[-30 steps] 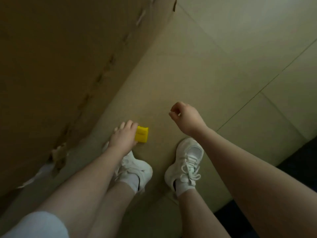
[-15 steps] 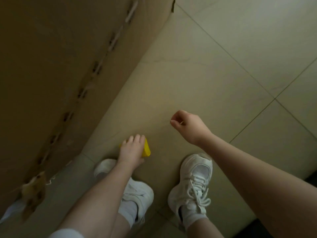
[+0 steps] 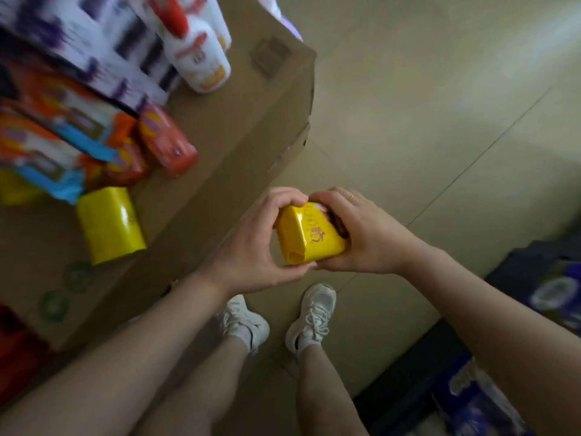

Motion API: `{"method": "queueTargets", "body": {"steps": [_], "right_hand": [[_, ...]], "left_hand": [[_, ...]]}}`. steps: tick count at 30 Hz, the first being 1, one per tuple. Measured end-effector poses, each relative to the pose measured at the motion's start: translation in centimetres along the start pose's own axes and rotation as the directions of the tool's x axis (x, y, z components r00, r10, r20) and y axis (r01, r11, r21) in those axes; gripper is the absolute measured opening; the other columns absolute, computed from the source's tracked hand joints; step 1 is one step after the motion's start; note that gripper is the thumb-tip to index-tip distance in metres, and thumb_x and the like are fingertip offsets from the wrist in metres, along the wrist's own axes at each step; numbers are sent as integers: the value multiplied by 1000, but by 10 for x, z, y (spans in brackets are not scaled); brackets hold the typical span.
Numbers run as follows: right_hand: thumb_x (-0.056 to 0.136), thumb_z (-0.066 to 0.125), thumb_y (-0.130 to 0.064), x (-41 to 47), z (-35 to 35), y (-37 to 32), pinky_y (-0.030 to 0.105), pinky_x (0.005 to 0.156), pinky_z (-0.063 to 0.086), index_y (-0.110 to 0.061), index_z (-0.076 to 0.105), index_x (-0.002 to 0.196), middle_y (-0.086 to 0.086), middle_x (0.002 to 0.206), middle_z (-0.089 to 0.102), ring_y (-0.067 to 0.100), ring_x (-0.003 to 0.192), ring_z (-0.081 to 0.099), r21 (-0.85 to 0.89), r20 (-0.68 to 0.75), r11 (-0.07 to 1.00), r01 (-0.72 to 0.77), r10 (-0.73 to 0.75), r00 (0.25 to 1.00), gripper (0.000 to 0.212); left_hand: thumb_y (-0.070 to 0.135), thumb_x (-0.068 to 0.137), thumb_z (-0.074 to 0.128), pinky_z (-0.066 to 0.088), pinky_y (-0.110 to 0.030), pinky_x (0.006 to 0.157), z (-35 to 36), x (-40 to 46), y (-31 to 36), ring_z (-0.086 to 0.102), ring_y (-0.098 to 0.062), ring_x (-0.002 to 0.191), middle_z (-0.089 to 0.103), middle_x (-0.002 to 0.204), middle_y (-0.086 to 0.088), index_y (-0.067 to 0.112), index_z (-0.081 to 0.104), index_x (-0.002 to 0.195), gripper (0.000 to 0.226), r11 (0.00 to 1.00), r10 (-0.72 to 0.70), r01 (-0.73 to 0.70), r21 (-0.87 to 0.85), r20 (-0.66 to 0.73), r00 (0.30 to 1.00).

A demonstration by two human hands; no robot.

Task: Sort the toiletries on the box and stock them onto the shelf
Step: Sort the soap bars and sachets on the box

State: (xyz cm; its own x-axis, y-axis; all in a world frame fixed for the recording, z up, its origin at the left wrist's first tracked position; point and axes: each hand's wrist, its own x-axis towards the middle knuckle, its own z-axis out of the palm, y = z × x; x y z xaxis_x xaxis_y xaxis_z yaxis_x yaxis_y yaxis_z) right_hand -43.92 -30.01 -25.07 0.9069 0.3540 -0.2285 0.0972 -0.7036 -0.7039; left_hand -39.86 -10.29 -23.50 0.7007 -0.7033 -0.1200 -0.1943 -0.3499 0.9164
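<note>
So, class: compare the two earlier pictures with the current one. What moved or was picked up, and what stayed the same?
The yellow pack, earlier on the floor under the left hand, has been lifted to beside the cardboard box. The right hand, earlier empty and loosely curled, now grips it too. The view has risen, showing the toiletries on the box. The person still stands on the tiled floor in white shoes.

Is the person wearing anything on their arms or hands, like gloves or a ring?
No gloves and no sleeves in view: both forearms are bare all the way to the bottom of the picture. The right hand has a thin ring on one finger. The left hand shows no ring, watch or bracelet.
</note>
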Motion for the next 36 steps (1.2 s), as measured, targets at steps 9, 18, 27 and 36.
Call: {"method": "queueTargets", "body": {"steps": [9, 18, 27, 36], "right_hand": [[68, 75, -44, 48, -51, -144, 32, 75, 41, -11, 43, 114, 7, 109, 56, 27, 99, 55, 48, -38, 924, -380, 382, 923, 66], [76, 67, -50, 116, 11, -148, 34, 68, 42, -10, 40, 106, 9, 97, 56, 29, 89, 57, 118, 160, 715, -689, 671, 724, 56], [77, 61, -54, 153, 72, -167, 40, 81, 48, -9, 35, 118, 14, 118, 55, 34, 105, 58, -63, 147, 711, -700, 701, 698, 66], [78, 69, -46, 186, 124, -203, 49, 80, 56, -21, -10, 147, 13, 130, 43, 24, 86, 57, 489, 289, 306, -817, 827, 482, 107]], "left_hand": [[21, 73, 76, 35, -36, 97, -133, -90, 39, 47, -36, 114, 50, 120, -21, -1, 51, 122, 59, 746, -364, 595, 299, -565, 740], [48, 68, 75, 39, -42, 92, -110, -86, -53, 40, -34, 122, 40, 133, -17, 6, 34, 133, 87, 393, -706, 919, 16, -635, 313], [21, 78, 72, 36, -41, 100, -157, -131, -108, 36, -33, 126, 38, 143, -5, 19, 39, 140, 70, 690, -528, 683, 241, -479, 702], [11, 84, 65, 34, -28, 97, -165, -129, -106, 36, -26, 132, 31, 146, -12, 10, 38, 138, 60, 735, -613, 652, -186, -593, 522]]}}
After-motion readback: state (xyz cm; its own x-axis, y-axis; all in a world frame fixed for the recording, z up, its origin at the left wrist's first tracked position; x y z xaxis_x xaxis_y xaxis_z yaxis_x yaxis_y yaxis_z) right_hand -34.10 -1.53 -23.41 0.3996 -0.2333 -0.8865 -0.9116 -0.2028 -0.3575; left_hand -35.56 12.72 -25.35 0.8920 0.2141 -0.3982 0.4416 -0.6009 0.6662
